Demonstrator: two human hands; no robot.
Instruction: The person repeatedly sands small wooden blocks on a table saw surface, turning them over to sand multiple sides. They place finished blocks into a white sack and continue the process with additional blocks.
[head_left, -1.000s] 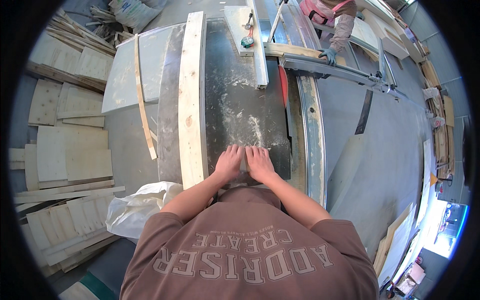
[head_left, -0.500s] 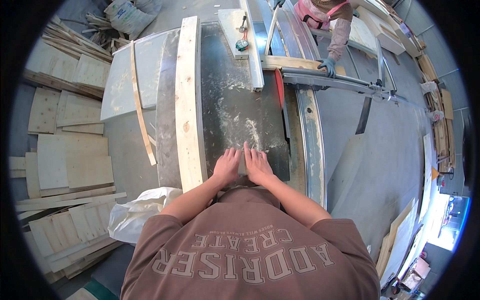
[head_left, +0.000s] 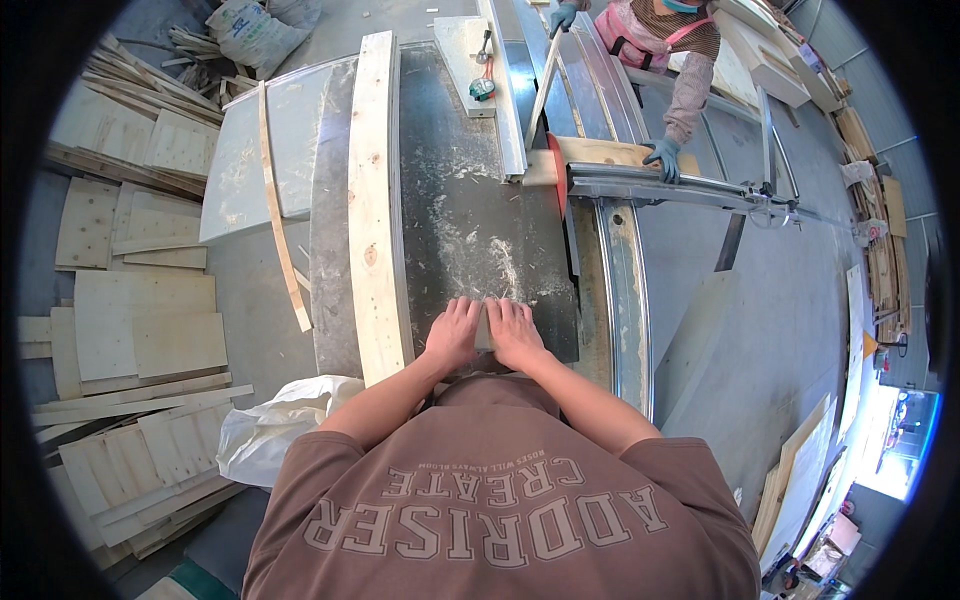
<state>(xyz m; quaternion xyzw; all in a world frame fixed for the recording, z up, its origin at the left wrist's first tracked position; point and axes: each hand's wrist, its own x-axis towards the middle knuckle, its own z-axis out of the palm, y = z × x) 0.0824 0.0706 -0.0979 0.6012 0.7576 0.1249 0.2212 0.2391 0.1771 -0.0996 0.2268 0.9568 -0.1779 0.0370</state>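
Sawdust litters the dark counter, and at one o'clock from the hands a wooden board lies across the line of a red saw guard, a co-worker's gloved hand toward its outer end. Cutting seems in hand, the wearer apparently waiting, and the next move calls for fingers clear of that line. Left hand and right hand rest side by side at six o'clock, forearms angled inward, fingers slightly bent; whether either grip holds anything underneath, I cannot tell.

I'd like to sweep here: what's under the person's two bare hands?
The dark, flat tabletop strewn with pale sawdust shows beyond the bare left hand and bare right hand. Whatever lies directly beneath their palms is covered.
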